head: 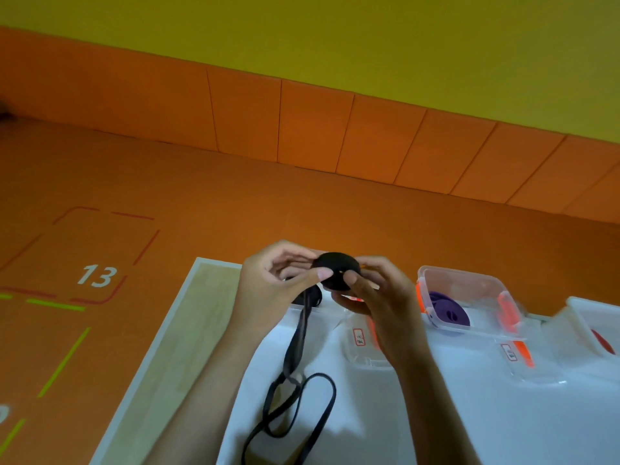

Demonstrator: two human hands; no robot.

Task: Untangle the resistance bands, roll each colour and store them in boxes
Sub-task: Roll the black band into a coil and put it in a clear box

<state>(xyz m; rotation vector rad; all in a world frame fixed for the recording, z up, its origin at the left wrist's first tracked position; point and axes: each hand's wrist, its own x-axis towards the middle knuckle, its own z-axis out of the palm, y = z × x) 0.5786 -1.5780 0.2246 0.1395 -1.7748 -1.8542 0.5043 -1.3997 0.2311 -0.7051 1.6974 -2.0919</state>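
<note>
The person is holding a black resistance band [337, 268] above the far edge of the counter [198, 333], and most of it is already wound into a tight round roll. The left hand [278, 280] is pinching the left side of the roll, with the thumb lying on the front face and the curled fingers behind it. The right hand [379, 297] is gripping the right side in the same way, its thumb pressing on the front of the roll near the middle. The unrolled tail of the band [295, 344] is hanging down from the roll between the two wrists and is lying in loose loops on the white sheet [436, 424] that is covering most of the counter, near its front edge. Toward the far right edge, a clear box [469, 286] with orange clips is standing open, well apart from the hands, and a rolled purple band [449, 312] is resting inside it. A clear lid [543, 372] is lying just in front of this box. At the right edge, a second clear box [580, 313] is showing something red inside, but I cannot tell what it is. The left strip of the counter is showing bare light wood with a white rim. Beyond the counter, the orange floor [235, 203] is carrying a painted number 13.
</note>
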